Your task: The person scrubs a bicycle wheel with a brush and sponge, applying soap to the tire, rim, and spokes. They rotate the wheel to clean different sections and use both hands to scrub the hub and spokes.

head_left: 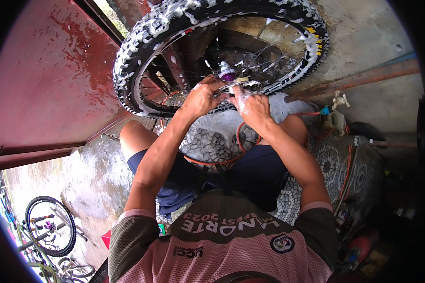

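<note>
A foam-covered bicycle wheel (141, 45) with a knobby black tyre stands tilted in front of me. At its middle is a purple hub (227, 74) with suds on it. Just below the hub, a thin silvery metal disc (250, 84), which looks like the brake disc, lies between my hands. My left hand (204, 97) is closed with its fingertips on the disc's left part. From the other side my right hand (252, 107), with suds on its back, pinches the disc's near edge. A small yellowish piece (241, 79) sits by the disc; its kind is unclear.
An orange hose (241, 141) winds over the wet pebbled floor (205, 141) between my knees. A tap (339, 100) and a rusty pipe (363, 81) are at the right. A red metal panel (56, 70) stands left; another bicycle wheel (51, 226) is lower left.
</note>
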